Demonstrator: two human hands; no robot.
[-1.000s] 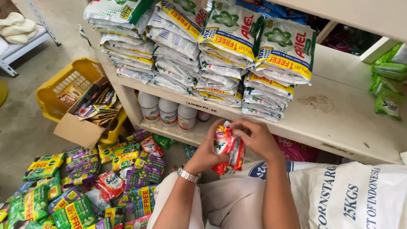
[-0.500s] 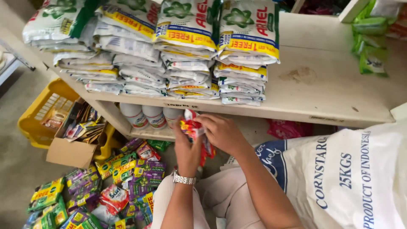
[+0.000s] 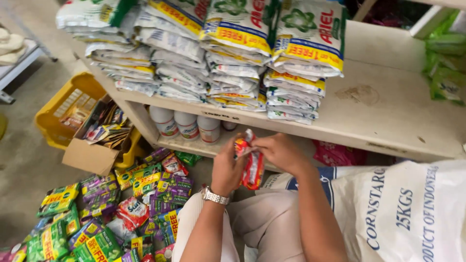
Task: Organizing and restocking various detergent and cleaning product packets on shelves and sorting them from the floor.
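The left hand, a metal watch at its wrist, is clasping the lower part of a strip of red sachets, while the right hand is pinching the strip's top edge at about twelve o'clock; the strip is hanging between them, in front of the lower shelf; handling it well seems to call for a steady grip from below and a light pinch above, so the linked packets are not tearing; at nine o'clock a cardboard box is holding loose flat packets, resting against a yellow plastic basket; at eight o'clock green, purple and red sachets are lying scattered on the floor; at twelve o'clock white tubs are standing under stacked detergent bags; at four o'clock a large white sack is leaning near the knees.
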